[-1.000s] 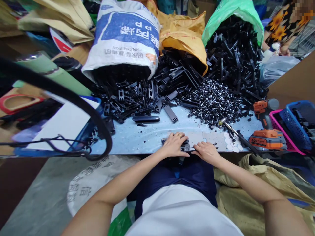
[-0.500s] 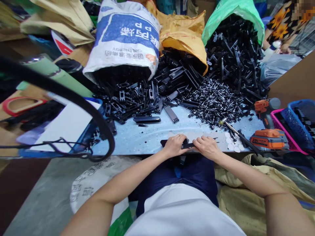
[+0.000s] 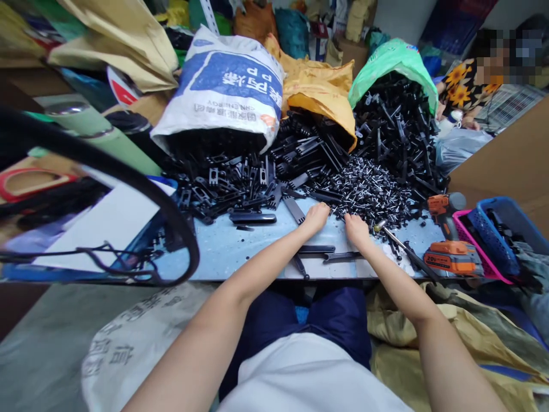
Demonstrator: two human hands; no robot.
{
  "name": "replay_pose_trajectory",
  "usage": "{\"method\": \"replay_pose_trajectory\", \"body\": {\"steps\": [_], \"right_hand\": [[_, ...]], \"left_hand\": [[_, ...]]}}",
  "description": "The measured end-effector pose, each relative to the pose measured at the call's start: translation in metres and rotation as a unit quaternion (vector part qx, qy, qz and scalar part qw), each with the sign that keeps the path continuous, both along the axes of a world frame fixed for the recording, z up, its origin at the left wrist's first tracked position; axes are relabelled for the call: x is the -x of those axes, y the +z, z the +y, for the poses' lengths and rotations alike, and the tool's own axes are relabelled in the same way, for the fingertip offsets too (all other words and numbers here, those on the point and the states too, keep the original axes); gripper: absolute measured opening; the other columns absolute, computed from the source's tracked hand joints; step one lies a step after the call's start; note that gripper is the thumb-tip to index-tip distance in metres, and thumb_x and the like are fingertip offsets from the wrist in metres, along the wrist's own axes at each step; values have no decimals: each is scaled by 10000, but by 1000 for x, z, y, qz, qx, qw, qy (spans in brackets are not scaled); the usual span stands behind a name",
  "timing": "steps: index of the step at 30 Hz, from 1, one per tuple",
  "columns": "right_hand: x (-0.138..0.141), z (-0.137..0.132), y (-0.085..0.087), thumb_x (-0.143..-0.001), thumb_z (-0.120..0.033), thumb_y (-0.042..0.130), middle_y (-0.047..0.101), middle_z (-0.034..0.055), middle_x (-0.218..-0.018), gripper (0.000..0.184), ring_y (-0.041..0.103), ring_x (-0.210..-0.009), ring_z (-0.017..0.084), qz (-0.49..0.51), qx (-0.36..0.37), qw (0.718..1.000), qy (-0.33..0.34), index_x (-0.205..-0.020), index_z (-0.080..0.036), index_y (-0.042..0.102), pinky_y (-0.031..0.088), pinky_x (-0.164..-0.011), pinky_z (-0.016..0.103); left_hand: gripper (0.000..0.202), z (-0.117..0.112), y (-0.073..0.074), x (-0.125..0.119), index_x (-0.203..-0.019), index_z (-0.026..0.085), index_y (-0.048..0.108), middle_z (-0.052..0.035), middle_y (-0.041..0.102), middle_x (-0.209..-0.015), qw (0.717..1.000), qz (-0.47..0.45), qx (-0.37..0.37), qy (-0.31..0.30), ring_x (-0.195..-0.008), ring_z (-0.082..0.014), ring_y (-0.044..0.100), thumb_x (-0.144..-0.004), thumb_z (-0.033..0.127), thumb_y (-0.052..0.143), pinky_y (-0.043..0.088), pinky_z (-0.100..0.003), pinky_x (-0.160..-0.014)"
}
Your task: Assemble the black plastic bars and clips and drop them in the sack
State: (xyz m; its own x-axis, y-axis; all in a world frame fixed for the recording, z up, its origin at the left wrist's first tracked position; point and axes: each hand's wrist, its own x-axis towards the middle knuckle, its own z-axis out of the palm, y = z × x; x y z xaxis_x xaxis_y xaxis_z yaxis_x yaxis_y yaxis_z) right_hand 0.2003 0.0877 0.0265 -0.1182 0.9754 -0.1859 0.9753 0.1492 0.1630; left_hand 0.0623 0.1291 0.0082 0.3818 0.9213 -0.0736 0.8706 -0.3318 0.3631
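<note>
My left hand (image 3: 317,217) is at the near left edge of a heap of small black-headed metal pins (image 3: 373,189), its fingers curled and pressed together. Close by on the right, my right hand (image 3: 355,230) touches the heap's near edge, fingertips also pinched. Whatever either hand holds is too small to make out. Nearer the table's front edge lie a flat black plastic piece (image 3: 316,249), a second long black piece (image 3: 341,257) partly behind my right wrist, and a short black piece (image 3: 301,268). A grey toothed plate (image 3: 294,209) rests beside my left hand.
Behind are heaped black plastic parts (image 3: 240,177) spilling from a white sack (image 3: 231,86), a yellow sack (image 3: 321,86) and a green sack (image 3: 392,63). Rightward are a hammer (image 3: 397,240), an orange drill (image 3: 450,252) and baskets (image 3: 497,234). A black hose (image 3: 171,206) arches at left. Another person sits far right.
Both hands have let go of the black pieces near the table edge and reached forward to the pin heap. The black pieces now lie on the table. The view has tilted upward.
</note>
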Motion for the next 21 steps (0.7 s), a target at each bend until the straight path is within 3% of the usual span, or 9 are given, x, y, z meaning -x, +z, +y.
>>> {"method": "replay_pose_trajectory", "body": {"steps": [4,7,9,14,21], "right_hand": [[-5,5,-3,-853,-145,389,562,140,-981,233,534,-912,221,33,-3,999,13,-995,-87,565,399,-711,285],[-20,-6,-5,-848,-184,413,538,132,-1025,235,546,-846,181,157,-54,985,46,-1002,-99,569,423,-731,275],[-24,-14,-5,-838,-182,429,549,115,-1000,224,548,-806,154,252,-66,961,90,-994,-109,572,434,-723,261],[-14,-30,1,-795,-182,523,593,50,-775,103,541,-692,124,339,-5,929,146,-854,-125,585,426,-664,230],[-6,-35,8,-761,-135,569,568,28,-693,32,506,-626,104,291,17,944,152,-733,-122,562,380,-608,201]], "left_hand": [[218,-38,-4,50,-920,82,571,-135,563,-930,996,-46,-77,27,-926,-215,524,-866,112,361,420,-333,-821],[201,-79,-13,95,-851,123,556,-80,569,-806,978,-132,-155,44,-791,-173,547,-897,212,382,448,-293,-738],[224,-101,-21,112,-831,139,548,-61,568,-770,973,-145,-177,34,-735,-155,549,-911,236,363,454,-273,-689],[252,-114,-33,109,-803,129,535,-70,553,-717,969,-94,-227,10,-723,-167,546,-923,233,340,458,-282,-668],[272,-109,-26,97,-724,123,514,-78,519,-674,966,4,-253,-49,-706,-179,529,-911,151,318,456,-282,-636]]}}
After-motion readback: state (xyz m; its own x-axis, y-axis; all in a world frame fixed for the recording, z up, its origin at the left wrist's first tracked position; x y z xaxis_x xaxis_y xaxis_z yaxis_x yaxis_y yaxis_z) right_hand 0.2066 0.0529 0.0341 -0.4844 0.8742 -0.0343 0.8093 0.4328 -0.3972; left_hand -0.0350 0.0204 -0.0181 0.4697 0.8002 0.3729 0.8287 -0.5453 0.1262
